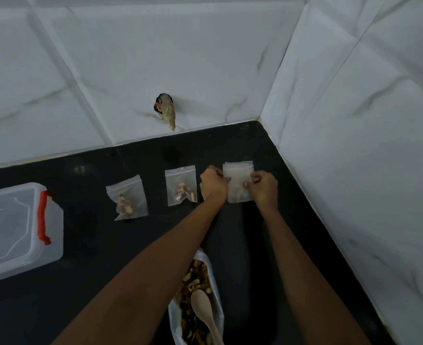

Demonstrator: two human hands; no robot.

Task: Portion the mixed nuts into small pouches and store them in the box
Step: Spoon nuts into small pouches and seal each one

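Pouch stack (237, 181) lay on the black bench (81, 245), side edges pinched by the left grip (214, 184) and right grip (264, 186), a nut-filled pouch (181, 186) just beside.

Home kitchen: black countertop (81, 245), marble-look wall tiles (130, 58).

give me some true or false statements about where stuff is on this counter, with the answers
1. A pouch of nuts and a second pouch of nuts lie side by side on the counter. True.
2. The left hand and the right hand both grip the stack of pouches. True.
3. The wooden spoon lies on the bare counter. False: it rests in the big bag of nuts.
4. The box stands to the right of the pouches. False: it is at the far left.
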